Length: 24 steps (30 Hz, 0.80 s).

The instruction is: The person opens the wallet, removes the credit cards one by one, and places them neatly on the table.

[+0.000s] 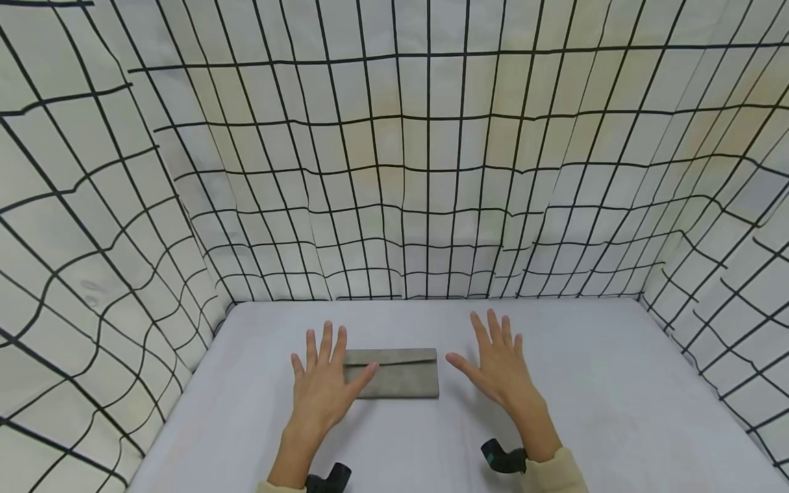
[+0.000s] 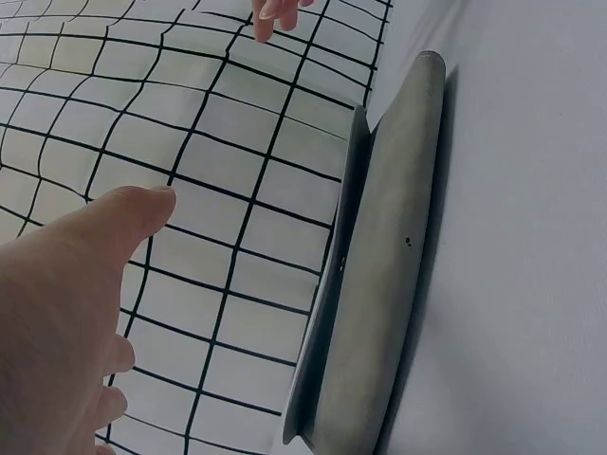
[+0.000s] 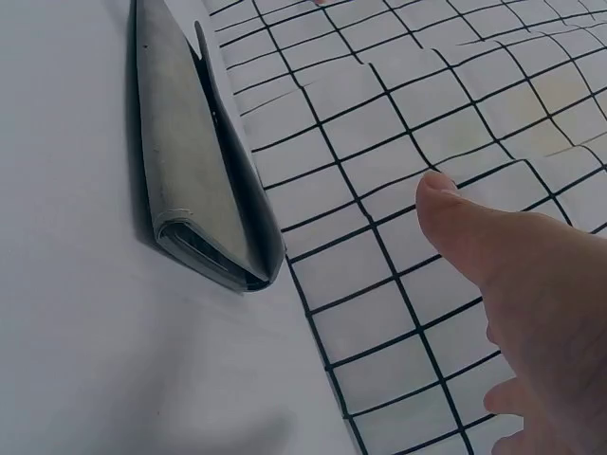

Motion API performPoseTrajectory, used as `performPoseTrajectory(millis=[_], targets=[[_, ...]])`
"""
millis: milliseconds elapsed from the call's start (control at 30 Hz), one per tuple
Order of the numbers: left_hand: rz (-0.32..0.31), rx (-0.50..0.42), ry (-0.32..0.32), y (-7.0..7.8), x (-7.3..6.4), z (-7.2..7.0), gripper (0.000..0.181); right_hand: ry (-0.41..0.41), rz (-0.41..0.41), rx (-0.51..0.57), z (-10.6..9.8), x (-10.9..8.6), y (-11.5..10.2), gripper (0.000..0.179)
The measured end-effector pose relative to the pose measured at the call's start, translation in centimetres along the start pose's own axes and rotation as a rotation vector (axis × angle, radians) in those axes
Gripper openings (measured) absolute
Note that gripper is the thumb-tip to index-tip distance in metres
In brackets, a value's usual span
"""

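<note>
Noting pale yellow sleeves (image 1: pixel 555 472) at the near edge, with black wrist devices (image 1: pixel 507 459) alongside. Finding the left hand (image 1: pixel 323 394) released, with straight, spread fingers, overlapping the left end of a grey folded case (image 1: pixel 403 382) in the head view, yet with thumb apart from it in the left wrist view. Finding the right hand (image 1: pixel 502 370) likewise released, with extended fingers, to the right of the case, apart. Locating the case on the white table (image 1: pixel 394 452), between both hands, nearer the left. Recording a slightly lifted flap (image 1: pixel 388 355) along its far side and folded layers (image 3: pixel 194 245) at the right end. Observing, beyond, a pale far wall (image 1: pixel 444 144) crossed by wavy black lines (image 1: pixel 428 137).
</note>
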<state>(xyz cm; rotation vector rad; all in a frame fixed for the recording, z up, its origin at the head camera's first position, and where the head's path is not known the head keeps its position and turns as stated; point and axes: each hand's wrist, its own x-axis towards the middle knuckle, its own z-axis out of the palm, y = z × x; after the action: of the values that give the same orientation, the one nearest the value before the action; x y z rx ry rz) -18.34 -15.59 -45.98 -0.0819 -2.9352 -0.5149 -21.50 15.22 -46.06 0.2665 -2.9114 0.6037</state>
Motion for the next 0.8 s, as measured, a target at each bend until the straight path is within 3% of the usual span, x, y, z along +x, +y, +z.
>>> performPoseTrajectory(millis=[500, 800], targets=[[-0.013, -0.036, -0.027, -0.1, 0.1, 0.1, 0.104, -0.044, -0.026, -0.014, 1.6, 0.3, -1.1, 0.096], [-0.034, -0.131, -0.061, 0.0, 0.0, 0.4, 0.107, 0.000, -0.077, -0.014, 2.9, 0.2, -1.7, 0.092]])
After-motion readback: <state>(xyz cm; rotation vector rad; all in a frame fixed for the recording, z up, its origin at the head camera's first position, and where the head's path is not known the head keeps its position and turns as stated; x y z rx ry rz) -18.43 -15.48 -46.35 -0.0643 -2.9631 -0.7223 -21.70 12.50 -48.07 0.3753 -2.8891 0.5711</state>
